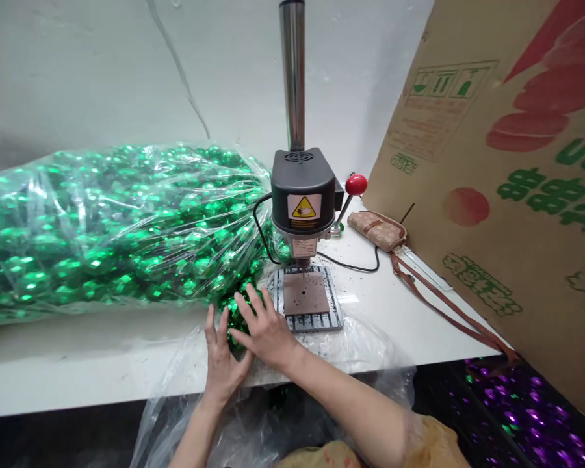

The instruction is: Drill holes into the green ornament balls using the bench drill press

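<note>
Shiny green faceted balls [237, 314] lie in a small heap at the mouth of a clear plastic bag [127, 227] full of the same. My left hand [224, 364] is at the near left side of the heap, its fingers stretched up and apart. From the right, my right hand [268, 328] lies over the heap's edge with spread fingers that touch the balls. Both thumbs come close together in front. Just right of my right hand stands a small bench drill press [303, 195], with a brown board [316, 296] on its slotted metal base [337, 318].
A red-knobbed lever [355, 184] sticks out of the drill's right side. Behind it lie a patterned pouch with a strap [377, 231] and a black cable [355, 266]. A large cardboard box [468, 260] stands at right. Purple shiny balls [531, 409] sit below the table edge.
</note>
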A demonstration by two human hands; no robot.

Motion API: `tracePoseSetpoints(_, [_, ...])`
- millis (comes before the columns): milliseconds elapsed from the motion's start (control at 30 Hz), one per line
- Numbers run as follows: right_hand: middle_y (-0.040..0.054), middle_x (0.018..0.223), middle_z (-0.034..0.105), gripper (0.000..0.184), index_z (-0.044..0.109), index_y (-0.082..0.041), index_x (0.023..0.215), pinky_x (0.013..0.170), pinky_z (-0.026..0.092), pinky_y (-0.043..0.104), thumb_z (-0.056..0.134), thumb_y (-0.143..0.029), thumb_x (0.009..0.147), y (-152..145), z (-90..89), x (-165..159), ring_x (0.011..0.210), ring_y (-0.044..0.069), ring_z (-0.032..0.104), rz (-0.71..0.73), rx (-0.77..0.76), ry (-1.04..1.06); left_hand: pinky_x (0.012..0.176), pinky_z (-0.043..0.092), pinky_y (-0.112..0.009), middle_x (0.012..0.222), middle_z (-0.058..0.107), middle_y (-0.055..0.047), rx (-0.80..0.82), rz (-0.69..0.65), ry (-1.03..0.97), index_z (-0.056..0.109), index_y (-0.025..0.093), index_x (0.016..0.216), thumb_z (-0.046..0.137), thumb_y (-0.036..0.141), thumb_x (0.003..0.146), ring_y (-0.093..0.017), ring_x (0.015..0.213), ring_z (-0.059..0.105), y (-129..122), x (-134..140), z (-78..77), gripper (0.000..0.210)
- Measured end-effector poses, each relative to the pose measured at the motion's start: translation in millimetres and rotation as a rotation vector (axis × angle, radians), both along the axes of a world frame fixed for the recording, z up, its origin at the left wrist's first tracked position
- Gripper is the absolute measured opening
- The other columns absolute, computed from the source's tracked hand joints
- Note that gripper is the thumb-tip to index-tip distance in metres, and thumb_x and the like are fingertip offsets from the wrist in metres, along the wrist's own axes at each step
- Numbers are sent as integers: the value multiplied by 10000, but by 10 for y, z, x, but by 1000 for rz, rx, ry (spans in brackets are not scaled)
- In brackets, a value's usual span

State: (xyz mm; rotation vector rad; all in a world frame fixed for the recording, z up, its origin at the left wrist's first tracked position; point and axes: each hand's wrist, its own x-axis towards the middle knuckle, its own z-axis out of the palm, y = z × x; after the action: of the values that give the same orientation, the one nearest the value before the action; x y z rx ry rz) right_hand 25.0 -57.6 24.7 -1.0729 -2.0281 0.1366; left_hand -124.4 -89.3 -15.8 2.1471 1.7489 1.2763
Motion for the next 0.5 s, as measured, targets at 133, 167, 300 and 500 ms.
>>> tracePoseSetpoints(133, [-16, 1028, 753, 248, 691, -345, 1112, 852, 603, 272, 599, -370, 884, -49, 173, 884, 945, 122, 686, -46, 71, 21, 1228, 203, -635, 1691, 61, -118, -2, 57, 68, 335, 292, 1533, 748, 403, 790, -396, 1558, 127, 24, 89, -2, 858])
tracePoseSetpoints(167, [6, 973, 751, 219, 699, -306, 1071, 847, 600, 286, 558, -356, 910, 61, 223, 1149, 921, 123, 682, -128, 59, 42, 1229, 201, -633, 1691, 76, -111, 11, 66, 79, 355, 301, 1525, 752, 406, 790, -395, 1556, 140, 41, 101, -7, 842])
tracePoseSetpoints(300, [96, 1270, 625, 375, 605, -183, 1206, 1054, 510, 463, 530, -440, 942, 957, 407, 1951, 1184, 191, 595, -480, -58, 66, 1216, 267, -600, 1679, 158, -101, 63, 56, 131, 384, 332, 1515, 726, 388, 827, -378, 1534, 233, 120, 140, -13, 770])
tracePoseSetpoints(500, [104, 1357, 557, 470, 553, -171, 1285, 1054, 507, 494, 586, -453, 910, 2192, 401, 1968, 1246, 232, 558, -486, -291, -128, 1204, 258, -627, 1688, 137, -107, 69, 93, 200, 304, 353, 1555, 699, 396, 858, -390, 1536, 221, 159, 245, 49, 802])
